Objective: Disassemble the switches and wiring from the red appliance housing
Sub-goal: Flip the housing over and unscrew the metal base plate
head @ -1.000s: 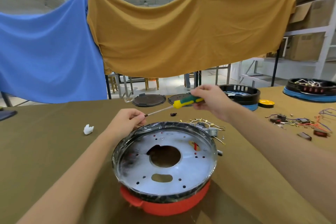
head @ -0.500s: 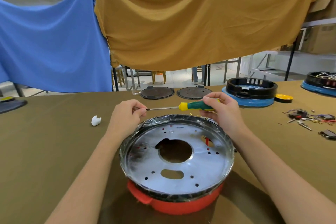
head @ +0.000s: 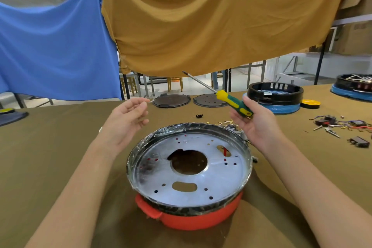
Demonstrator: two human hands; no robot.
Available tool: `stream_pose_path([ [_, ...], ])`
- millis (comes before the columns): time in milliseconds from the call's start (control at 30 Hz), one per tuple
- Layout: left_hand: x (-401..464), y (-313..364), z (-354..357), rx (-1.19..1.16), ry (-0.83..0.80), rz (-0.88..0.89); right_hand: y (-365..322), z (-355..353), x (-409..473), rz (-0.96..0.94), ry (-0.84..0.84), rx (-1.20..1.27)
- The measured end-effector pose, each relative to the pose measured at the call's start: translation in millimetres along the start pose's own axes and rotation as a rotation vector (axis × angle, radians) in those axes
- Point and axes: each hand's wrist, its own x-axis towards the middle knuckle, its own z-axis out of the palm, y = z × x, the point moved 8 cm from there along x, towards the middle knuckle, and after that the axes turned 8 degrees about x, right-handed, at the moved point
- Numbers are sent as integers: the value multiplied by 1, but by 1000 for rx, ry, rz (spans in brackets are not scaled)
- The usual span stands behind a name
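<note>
The red appliance housing (head: 201,217) sits on the olive-covered counter (head: 50,147), near the person, with a round metal plate (head: 189,169) wrapped in clear film seated in its top. The right hand (head: 255,125) hovers above the far right rim, its fingers curled around the green-and-yellow handle of a screwdriver (head: 233,103) whose shaft points up and left. The left hand (head: 125,121) hangs above the far left rim, palm up, fingers loosely curled, holding nothing. Loose wiring and switches (head: 342,125) lie well to the right.
</note>
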Motion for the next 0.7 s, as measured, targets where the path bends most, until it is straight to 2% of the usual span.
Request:
stream_pose_path([
  [67,-3,0,16,-100,-111,-29,8,2,-3,90,-14,53],
  [167,-8,4,28,-155,-185,-47,9,14,-8,175,-121,148],
  [300,-14,12,36,-131,-206,-27,8,36,-23,283,-375,151],
  [400,-21,18,51,-60,-267,-20,14,54,-39,369,-541,67],
  [467,-26,23,65,43,-326,-7,18,61,-45,282,-569,-160],
  [567,-30,24,83,167,-351,4,19,77,-56,-27,-625,-607],
  [700,-29,16,97,362,-333,1,19,97,-74,-294,-674,-809],
])
